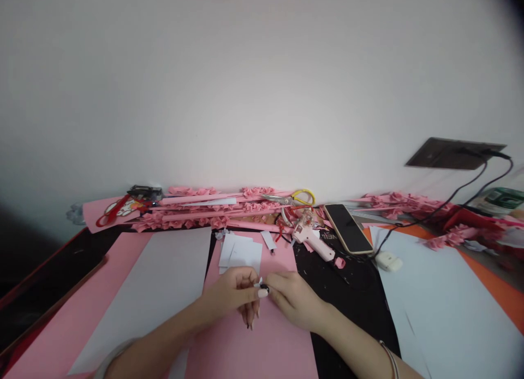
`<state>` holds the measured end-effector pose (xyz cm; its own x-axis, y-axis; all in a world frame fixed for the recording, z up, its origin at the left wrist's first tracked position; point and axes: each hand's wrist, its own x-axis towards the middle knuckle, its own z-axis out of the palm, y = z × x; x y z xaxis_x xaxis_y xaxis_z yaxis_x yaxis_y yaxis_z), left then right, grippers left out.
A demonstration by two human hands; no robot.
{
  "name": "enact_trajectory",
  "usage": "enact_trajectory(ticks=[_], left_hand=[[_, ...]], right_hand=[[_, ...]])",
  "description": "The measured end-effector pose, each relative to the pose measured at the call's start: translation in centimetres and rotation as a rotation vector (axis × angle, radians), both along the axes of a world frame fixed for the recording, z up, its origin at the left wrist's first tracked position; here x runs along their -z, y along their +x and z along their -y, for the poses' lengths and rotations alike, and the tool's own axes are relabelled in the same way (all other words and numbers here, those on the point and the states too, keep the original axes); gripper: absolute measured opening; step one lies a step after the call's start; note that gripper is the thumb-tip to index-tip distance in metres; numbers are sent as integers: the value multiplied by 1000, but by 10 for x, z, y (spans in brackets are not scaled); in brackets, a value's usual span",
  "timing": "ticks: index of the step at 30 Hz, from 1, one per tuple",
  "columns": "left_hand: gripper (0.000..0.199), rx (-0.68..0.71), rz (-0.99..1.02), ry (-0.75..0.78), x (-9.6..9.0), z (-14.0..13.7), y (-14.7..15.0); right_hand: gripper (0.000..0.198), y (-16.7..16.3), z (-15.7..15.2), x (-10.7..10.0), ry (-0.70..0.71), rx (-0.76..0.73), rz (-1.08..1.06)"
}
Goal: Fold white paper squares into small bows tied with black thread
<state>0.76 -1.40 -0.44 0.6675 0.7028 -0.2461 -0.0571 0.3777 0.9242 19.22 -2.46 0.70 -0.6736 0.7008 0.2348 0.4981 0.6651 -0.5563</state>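
Note:
My left hand [229,296] and my right hand [295,298] meet at the fingertips above a pink paper sheet [254,349]. Pinched between them is a small white paper piece [259,281], mostly covered by the fingers, so its shape is hard to make out. The left thumb and forefinger press on it, while the other left fingers hang curled below. On the right, the fingers are closed up against the same piece. Just beyond the hands lie several white paper squares [245,253], partly overlapping, with a narrow white paper strip [268,240] beside them.
A pink glue gun [317,242] lies behind my right hand, near a phone [349,229]. Yellow-handled scissors [303,196] rest among pink paper flower stems [196,218] along the wall. Large white paper [434,297] covers the right side. Cables run from a wall socket [446,152].

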Motion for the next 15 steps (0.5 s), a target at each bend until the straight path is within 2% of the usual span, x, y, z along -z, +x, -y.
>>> enact_trajectory(ticks=[6, 10, 15], left_hand=[[22, -33, -25, 56, -3, -1, -1], [19, -66, -47, 116, -5, 0, -2], [15, -123, -179, 336, -7, 1, -2]], right_hand=[[28, -1, -2, -1, -112, -13, -119], [31, -2, -3, 0, -177, 32, -158], [41, -4, -4, 3, -291, 119, -270]])
